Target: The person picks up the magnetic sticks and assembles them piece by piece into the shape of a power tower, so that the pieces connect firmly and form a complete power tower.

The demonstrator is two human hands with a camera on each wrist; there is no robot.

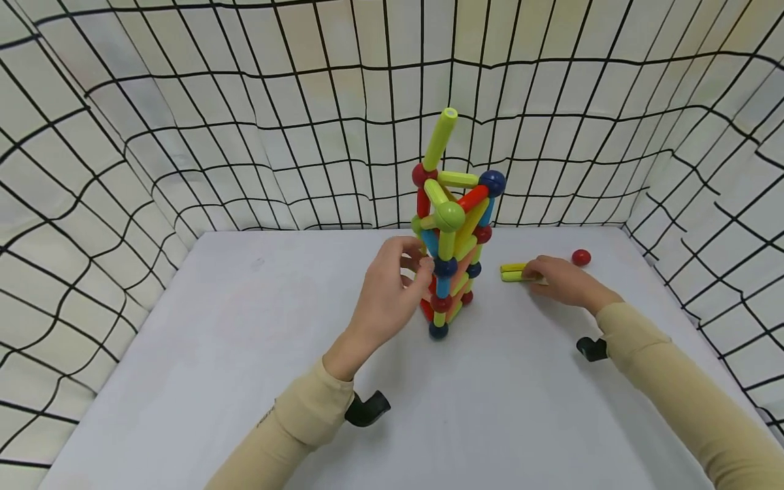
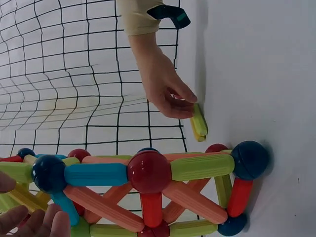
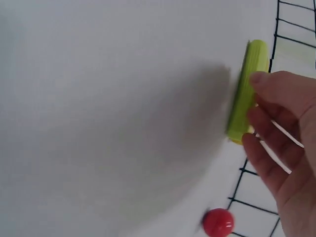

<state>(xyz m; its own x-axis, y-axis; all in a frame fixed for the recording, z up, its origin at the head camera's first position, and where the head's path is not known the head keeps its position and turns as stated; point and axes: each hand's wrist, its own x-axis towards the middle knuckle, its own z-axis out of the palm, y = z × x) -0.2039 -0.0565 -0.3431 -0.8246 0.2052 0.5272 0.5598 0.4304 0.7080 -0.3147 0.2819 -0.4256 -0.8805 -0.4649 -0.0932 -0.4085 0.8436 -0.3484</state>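
Note:
A tall tower (image 1: 442, 286) of coloured rods and balls stands upright on the white table, a green rod (image 1: 440, 139) leaning up from its top. My left hand (image 1: 392, 286) is at the tower's left side, fingers loosely bent and the thumb close to a dark blue ball (image 1: 445, 267); whether it touches is unclear. Part of that hand shows at the lower left of the left wrist view. To the right, my right hand (image 1: 560, 280) pinches a light green rod (image 3: 248, 94) between thumb and fingers. A yellow rod (image 1: 513, 267) lies right alongside it, mostly hidden in the right wrist view.
A red ball (image 1: 581, 257) lies beyond the right hand, near the table's back right. Black netting (image 1: 275, 122) over white walls rises behind and on both sides of the table (image 1: 245, 327). Dark pieces (image 1: 367, 409) stick out from both sleeve cuffs.

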